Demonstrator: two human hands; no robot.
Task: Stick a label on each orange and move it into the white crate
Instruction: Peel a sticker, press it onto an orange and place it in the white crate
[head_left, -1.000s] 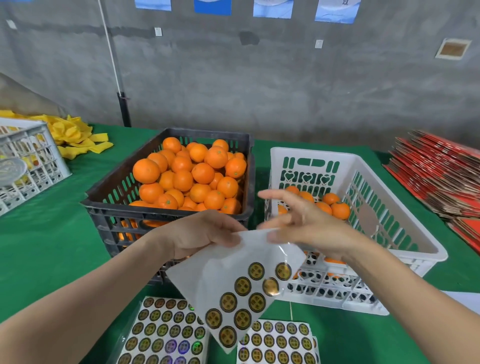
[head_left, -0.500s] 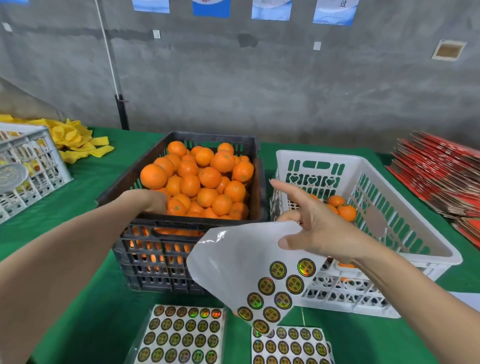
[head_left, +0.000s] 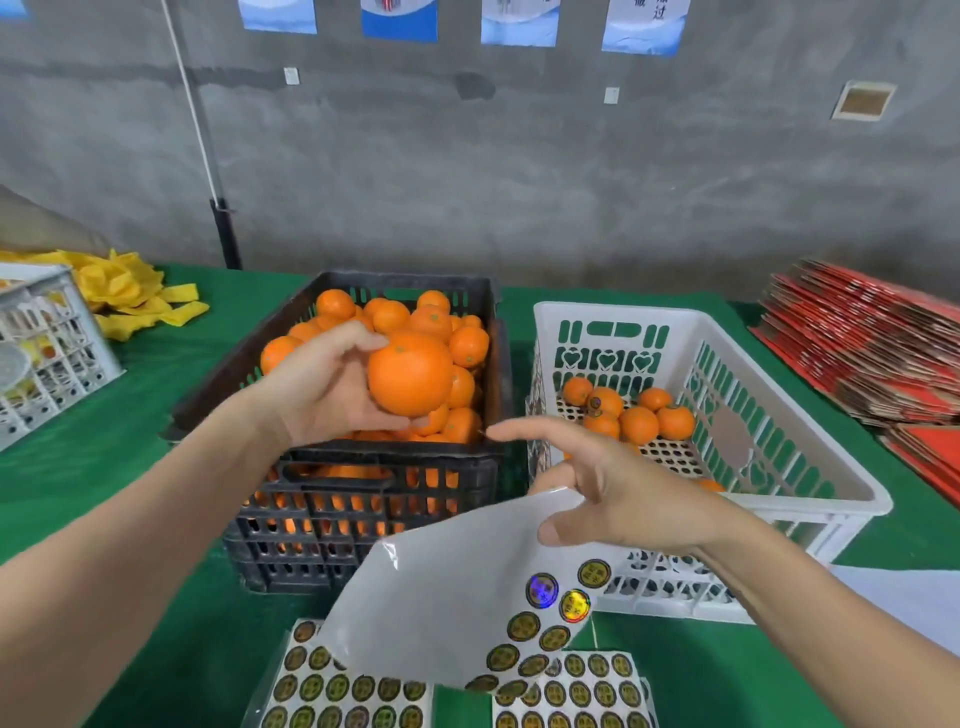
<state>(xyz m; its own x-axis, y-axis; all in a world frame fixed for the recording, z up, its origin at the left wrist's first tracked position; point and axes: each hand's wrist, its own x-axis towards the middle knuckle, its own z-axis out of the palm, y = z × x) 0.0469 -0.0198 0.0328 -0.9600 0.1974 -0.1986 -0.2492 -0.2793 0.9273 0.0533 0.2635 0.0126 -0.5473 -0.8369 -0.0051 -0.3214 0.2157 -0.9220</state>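
one orange (head_left: 410, 374) sits gripped in my left hand (head_left: 322, 387) over the black crate (head_left: 363, 499); my right hand (head_left: 618, 493) pinches the label sheet (head_left: 441, 587), forefinger straight; labelling comes next, i judge, then the white crate (head_left: 613, 313) beside it; whether a label rides that fingertip i cannot tell.

The bottom edge cuts off the label sheets (head_left: 337, 691) on the table, their print too small to read, while the held sheet (head_left: 441, 587) hides the right hand's (head_left: 623, 493) lower fingers and the picture's sides crop a pale basket (head_left: 57, 332) and red cartons (head_left: 857, 338).
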